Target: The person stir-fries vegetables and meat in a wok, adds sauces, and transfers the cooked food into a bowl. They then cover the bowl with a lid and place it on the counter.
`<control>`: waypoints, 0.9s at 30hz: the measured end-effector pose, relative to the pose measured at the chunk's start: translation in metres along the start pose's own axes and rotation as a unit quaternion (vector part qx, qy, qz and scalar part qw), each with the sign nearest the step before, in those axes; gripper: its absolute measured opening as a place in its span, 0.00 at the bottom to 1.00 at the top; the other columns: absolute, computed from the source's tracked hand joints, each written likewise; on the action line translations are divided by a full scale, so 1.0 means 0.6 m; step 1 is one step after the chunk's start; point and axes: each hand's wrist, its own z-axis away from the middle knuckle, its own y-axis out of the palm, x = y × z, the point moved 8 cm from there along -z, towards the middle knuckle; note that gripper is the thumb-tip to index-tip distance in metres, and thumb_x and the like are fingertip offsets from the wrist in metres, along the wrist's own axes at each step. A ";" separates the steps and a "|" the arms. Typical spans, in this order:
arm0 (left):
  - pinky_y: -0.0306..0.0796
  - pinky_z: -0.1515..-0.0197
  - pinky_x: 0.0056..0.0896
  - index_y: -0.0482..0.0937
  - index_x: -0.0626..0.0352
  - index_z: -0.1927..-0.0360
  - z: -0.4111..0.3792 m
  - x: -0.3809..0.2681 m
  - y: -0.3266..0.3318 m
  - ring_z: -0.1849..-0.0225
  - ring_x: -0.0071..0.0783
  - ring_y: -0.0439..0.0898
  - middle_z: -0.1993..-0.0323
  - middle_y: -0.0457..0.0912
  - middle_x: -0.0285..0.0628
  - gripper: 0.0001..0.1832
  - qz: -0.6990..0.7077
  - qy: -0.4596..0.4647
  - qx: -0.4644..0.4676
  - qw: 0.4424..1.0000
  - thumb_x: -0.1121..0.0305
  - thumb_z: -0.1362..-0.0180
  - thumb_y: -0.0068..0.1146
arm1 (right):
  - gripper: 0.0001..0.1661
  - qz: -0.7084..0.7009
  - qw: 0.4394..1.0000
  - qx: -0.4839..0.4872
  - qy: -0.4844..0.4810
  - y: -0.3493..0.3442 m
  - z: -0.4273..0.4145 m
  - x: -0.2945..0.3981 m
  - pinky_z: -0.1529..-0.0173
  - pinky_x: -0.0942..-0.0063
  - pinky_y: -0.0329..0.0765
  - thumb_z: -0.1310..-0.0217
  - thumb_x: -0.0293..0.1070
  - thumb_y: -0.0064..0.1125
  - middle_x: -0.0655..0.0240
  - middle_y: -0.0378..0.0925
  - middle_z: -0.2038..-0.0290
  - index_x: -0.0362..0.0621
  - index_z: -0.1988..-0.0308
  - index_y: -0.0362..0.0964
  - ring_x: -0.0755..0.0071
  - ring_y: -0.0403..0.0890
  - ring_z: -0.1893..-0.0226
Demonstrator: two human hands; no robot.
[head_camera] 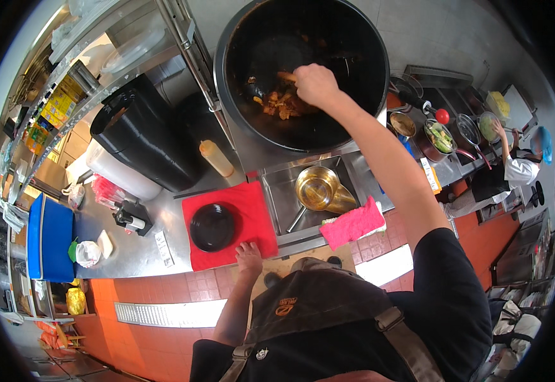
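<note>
My right hand reaches into a deep, round black cooking drum and grips a wooden handle. The utensil's working end cannot be made out. Below that hand, reddish-brown pieces of food lie on the drum's inner wall. My left hand rests palm down at the front edge of a red cloth and holds nothing. Beside its fingertips, on the same cloth, stands a round black bowl.
A steel sink holds metal ladles or pots; a pink cloth covers its front rim. Left are a squeeze bottle, stacked black bowls and a blue box. A co-worker stands at stoves on the right.
</note>
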 end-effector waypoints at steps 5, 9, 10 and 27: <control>0.76 0.51 0.47 0.72 0.58 0.44 -0.006 -0.005 0.009 0.43 0.55 0.72 0.42 0.71 0.54 0.22 -0.017 -0.006 -0.011 1.000 0.63 0.40 0.57 | 0.10 0.100 0.995 0.019 -0.001 -0.018 0.021 -0.002 0.59 0.59 0.84 0.44 0.29 0.56 0.52 0.85 0.66 0.43 0.66 0.84 0.51 0.87 0.63; 0.76 0.52 0.45 0.73 0.57 0.45 -0.004 -0.004 -0.008 0.46 0.54 0.73 0.45 0.72 0.54 0.20 -0.006 0.001 -0.012 1.000 0.65 0.40 0.56 | 0.11 -0.018 0.992 0.064 0.111 -0.043 0.051 -0.051 0.53 0.55 0.82 0.44 0.28 0.58 0.48 0.84 0.62 0.38 0.61 0.81 0.45 0.85 0.57; 0.76 0.53 0.45 0.73 0.57 0.45 -0.005 -0.007 -0.013 0.46 0.54 0.73 0.45 0.72 0.54 0.20 -0.008 0.004 -0.016 1.000 0.65 0.41 0.56 | 0.13 -0.093 0.980 0.075 0.157 -0.035 0.055 -0.069 0.48 0.53 0.79 0.43 0.27 0.57 0.45 0.82 0.59 0.35 0.58 0.79 0.41 0.83 0.54; 0.77 0.56 0.44 0.75 0.58 0.48 -0.011 -0.006 -0.015 0.50 0.53 0.75 0.49 0.73 0.53 0.16 -0.007 0.000 -0.031 0.999 0.67 0.39 0.53 | 0.23 -0.185 0.956 -0.071 0.215 -0.042 0.076 -0.061 0.45 0.51 0.77 0.39 0.26 0.49 0.38 0.80 0.55 0.35 0.44 0.72 0.36 0.81 0.52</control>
